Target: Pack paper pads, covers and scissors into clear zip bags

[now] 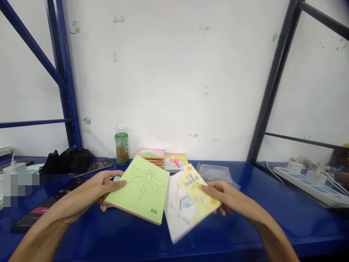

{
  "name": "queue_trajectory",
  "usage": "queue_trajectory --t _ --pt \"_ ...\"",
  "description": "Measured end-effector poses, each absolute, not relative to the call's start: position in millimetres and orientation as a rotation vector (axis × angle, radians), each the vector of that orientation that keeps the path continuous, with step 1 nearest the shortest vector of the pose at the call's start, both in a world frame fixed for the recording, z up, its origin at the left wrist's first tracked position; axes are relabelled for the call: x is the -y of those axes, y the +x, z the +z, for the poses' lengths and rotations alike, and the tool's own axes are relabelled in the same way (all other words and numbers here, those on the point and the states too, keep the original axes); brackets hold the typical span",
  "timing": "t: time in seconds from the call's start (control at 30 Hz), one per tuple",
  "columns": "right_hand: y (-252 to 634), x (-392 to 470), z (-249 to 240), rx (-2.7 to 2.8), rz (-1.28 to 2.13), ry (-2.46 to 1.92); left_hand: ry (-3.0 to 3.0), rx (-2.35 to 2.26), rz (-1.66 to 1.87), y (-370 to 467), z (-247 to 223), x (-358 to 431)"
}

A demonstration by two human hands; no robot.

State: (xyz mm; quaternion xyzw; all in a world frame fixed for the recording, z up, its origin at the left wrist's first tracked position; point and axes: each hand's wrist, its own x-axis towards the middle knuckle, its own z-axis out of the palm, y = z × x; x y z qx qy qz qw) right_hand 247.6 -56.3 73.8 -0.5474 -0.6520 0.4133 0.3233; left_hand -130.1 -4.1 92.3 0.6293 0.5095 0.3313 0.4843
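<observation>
My left hand (110,187) grips the left edge of a stack of green paper (147,189), thumb on top. A dragonfly is drawn in line on its top sheet, with small characters at the lower right corner. In my right hand (222,194) is a booklet (191,198) with a yellow and white cover, tilted and slightly blurred, held by its right side. The two lie close together at the middle, both raised above the blue table (131,240). Part of my left fingers is hidden under the paper stack.
Behind stand a green-labelled bottle (121,145), stacked packs (151,156) and a pack with pink scissors (174,162). A clear plastic bag (215,173) lies right of them. At left are a black bag (68,160) and a phone (54,200); at right, a power strip (311,185).
</observation>
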Motion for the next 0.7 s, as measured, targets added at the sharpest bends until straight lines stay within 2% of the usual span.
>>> queue_trajectory --t 0.13,0.23,0.47,0.7 --pt "265.5 63.7 57.4 1.939 0.867 -1.737 1.604 -1.393 0.797 -147.6 84.9 -2.0" --pt "265.6 62.5 47.3 1.990 0.670 -1.859 1.642 -1.472 0.645 -150.5 74.6 -5.7" --pt "254.8 56.4 53.4 1.817 0.833 -1.830 1.797 -1.769 0.436 -149.0 60.1 -7.3" --pt "263.4 51.6 48.3 1.824 0.500 -1.990 1.780 -1.920 0.555 -162.4 60.8 -8.8"
